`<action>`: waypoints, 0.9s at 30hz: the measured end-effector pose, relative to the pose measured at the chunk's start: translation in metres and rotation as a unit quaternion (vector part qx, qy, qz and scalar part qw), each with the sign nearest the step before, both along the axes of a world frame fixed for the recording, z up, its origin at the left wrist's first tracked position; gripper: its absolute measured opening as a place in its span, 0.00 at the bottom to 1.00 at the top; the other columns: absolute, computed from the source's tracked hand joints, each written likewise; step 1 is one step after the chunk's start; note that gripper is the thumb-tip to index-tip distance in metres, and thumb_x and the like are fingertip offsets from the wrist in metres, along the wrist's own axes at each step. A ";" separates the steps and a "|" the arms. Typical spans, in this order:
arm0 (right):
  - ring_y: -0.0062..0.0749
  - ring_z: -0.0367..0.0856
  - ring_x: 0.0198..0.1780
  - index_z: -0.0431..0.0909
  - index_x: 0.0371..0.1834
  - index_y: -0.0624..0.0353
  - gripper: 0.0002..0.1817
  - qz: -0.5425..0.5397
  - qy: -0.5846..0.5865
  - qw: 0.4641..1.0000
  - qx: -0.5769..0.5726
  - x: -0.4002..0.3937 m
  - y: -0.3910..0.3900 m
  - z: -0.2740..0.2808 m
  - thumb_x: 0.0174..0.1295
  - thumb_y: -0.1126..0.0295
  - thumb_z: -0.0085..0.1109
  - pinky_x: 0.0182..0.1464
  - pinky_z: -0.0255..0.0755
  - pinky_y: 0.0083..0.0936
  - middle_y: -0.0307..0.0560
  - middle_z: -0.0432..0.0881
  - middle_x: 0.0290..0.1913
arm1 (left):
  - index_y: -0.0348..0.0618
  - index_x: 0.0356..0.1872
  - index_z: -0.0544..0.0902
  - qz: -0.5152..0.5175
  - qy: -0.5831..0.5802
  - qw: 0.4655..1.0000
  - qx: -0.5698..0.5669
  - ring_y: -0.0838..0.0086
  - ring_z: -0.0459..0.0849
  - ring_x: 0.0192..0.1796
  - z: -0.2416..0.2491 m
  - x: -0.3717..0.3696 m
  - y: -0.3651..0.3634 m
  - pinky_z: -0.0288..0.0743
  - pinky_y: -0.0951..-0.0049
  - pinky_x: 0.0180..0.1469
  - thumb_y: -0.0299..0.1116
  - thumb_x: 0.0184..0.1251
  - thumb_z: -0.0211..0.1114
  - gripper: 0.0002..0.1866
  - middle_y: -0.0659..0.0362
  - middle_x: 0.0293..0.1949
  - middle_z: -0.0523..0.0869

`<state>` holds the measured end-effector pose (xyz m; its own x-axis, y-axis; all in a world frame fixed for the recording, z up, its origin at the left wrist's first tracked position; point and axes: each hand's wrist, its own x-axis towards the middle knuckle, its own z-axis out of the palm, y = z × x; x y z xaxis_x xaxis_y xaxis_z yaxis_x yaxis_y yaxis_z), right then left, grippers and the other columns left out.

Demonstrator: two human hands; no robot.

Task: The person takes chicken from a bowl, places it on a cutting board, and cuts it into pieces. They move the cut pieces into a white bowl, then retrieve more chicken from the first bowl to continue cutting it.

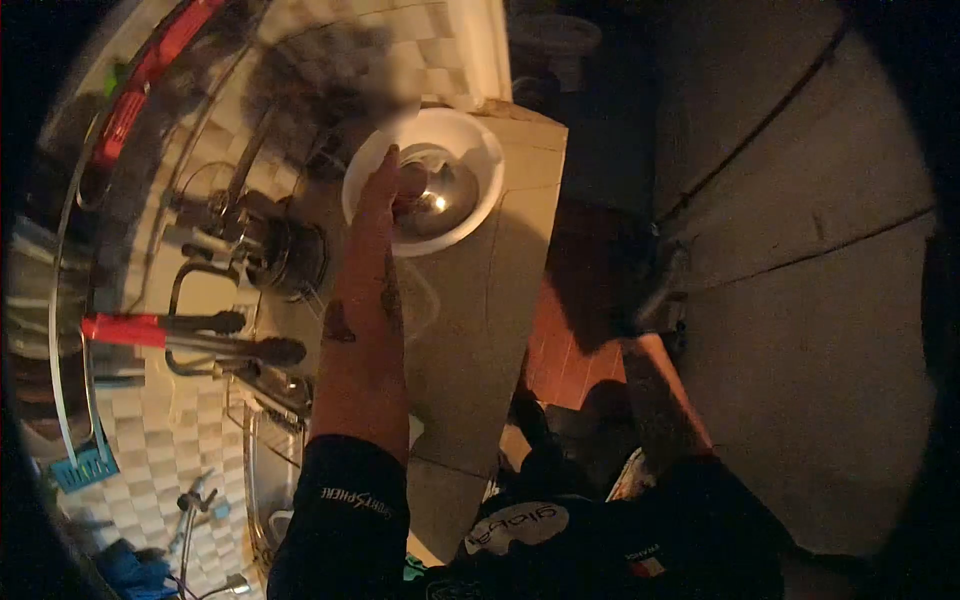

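A white basin (pixel 478 222) stands near the far end of the counter (pixel 470 330). Inside it is a shiny round metal bowl (pixel 455 195) that catches the light. My left hand (pixel 385 185) reaches over the basin's left side, its fingers closed at the near-left edge of the bowl; the fingertips are partly hidden. Out to the right, beyond the counter edge, my right hand (pixel 640 318) hangs low in deep shadow. Its fingers are too dark and smeared to make out.
Tongs with red handles (pixel 125 330) and a blue slotted turner (pixel 85 468) hang at the left. A dark pot-like object (pixel 285 255) sits by the tiled wall. A tap (pixel 190 505) is at lower left. Reddish floor (pixel 575 340) shows right of the counter, beside a grey wall (pixel 800 250).
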<state>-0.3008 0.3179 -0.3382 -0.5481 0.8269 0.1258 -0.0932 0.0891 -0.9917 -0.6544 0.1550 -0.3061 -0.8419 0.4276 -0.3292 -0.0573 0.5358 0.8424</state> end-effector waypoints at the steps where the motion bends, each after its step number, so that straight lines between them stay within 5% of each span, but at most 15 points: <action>1: 0.44 0.62 0.71 0.58 0.78 0.57 0.33 0.013 0.003 1.000 0.009 -0.014 0.002 0.002 0.79 0.46 0.39 0.75 0.55 0.39 0.54 0.62 0.74 | 0.33 0.76 0.66 -0.016 0.015 0.999 -0.029 0.47 0.72 0.75 -0.013 -0.008 0.006 0.67 0.51 0.73 0.74 0.70 0.49 0.52 0.35 0.74 0.69; 4: 0.45 0.57 0.74 0.54 0.79 0.57 0.34 0.047 0.026 0.998 0.030 -0.074 0.009 0.021 0.79 0.47 0.38 0.77 0.52 0.39 0.56 0.58 0.77 | 0.35 0.76 0.69 -0.014 0.019 0.981 -0.192 0.45 0.73 0.73 0.002 0.007 0.013 0.64 0.51 0.75 0.73 0.71 0.49 0.50 0.35 0.73 0.71; 6: 0.46 0.54 0.76 0.52 0.80 0.57 0.35 0.060 0.041 0.997 0.038 -0.119 0.010 0.031 0.79 0.47 0.37 0.78 0.49 0.39 0.57 0.55 0.78 | 0.41 0.68 0.77 -0.123 0.091 0.987 -0.053 0.58 0.81 0.59 -0.047 -0.030 -0.008 0.73 0.58 0.64 0.66 0.72 0.58 0.40 0.45 0.59 0.81; 8: 0.46 0.51 0.78 0.50 0.82 0.57 0.35 0.062 0.050 0.996 0.041 -0.159 0.009 0.037 0.79 0.47 0.36 0.79 0.47 0.39 0.57 0.52 0.80 | 0.44 0.64 0.82 -0.127 0.069 0.989 0.040 0.65 0.85 0.51 -0.061 -0.041 -0.020 0.78 0.62 0.57 0.63 0.73 0.62 0.34 0.50 0.50 0.85; 11: 0.48 0.46 0.81 0.46 0.83 0.57 0.37 0.052 0.056 0.996 0.035 -0.196 0.006 0.040 0.79 0.47 0.35 0.81 0.43 0.39 0.59 0.48 0.82 | 0.45 0.62 0.81 -0.014 -0.069 0.992 0.103 0.66 0.84 0.48 -0.025 -0.002 -0.009 0.79 0.63 0.54 0.60 0.73 0.63 0.31 0.52 0.49 0.85; 16: 0.49 0.39 0.86 0.40 0.86 0.57 0.39 0.068 0.077 0.995 -0.003 -0.207 0.012 0.033 0.79 0.48 0.33 0.84 0.37 0.39 0.61 0.41 0.86 | 0.47 0.67 0.77 -0.008 -0.232 0.953 0.196 0.64 0.84 0.52 0.054 0.057 -0.001 0.81 0.61 0.55 0.55 0.74 0.64 0.30 0.52 0.55 0.83; 18: 0.48 0.42 0.85 0.40 0.87 0.51 0.45 0.111 0.114 0.982 -0.100 -0.200 0.017 0.029 0.75 0.37 0.33 0.83 0.39 0.42 0.58 0.43 0.86 | 0.46 0.68 0.77 -0.077 -0.109 0.951 0.279 0.61 0.82 0.57 0.053 0.067 -0.009 0.78 0.57 0.58 0.57 0.74 0.63 0.31 0.52 0.61 0.81; 20: 0.47 0.45 0.85 0.39 0.87 0.45 0.51 0.150 0.150 0.956 -0.200 -0.192 0.020 0.024 0.70 0.26 0.33 0.83 0.41 0.45 0.55 0.45 0.86 | 0.46 0.67 0.79 -0.059 -0.104 0.944 0.307 0.60 0.82 0.58 0.057 0.072 -0.006 0.78 0.57 0.58 0.57 0.73 0.63 0.31 0.52 0.62 0.81; 22: 0.46 0.47 0.84 0.40 0.88 0.42 0.54 0.157 0.152 0.938 -0.270 -0.186 0.021 0.022 0.68 0.20 0.32 0.82 0.42 0.48 0.53 0.47 0.85 | 0.46 0.64 0.81 0.046 -0.220 0.932 0.285 0.61 0.84 0.54 0.080 0.082 0.013 0.79 0.61 0.55 0.56 0.73 0.63 0.29 0.53 0.58 0.84; 27: 0.45 0.49 0.83 0.43 0.87 0.43 0.54 0.103 0.140 0.948 -0.266 -0.162 0.001 0.064 0.67 0.19 0.31 0.82 0.40 0.49 0.50 0.50 0.85 | 0.43 0.64 0.81 0.014 -0.015 0.978 0.207 0.64 0.82 0.60 0.095 0.052 -0.001 0.78 0.62 0.58 0.46 0.75 0.65 0.24 0.54 0.59 0.84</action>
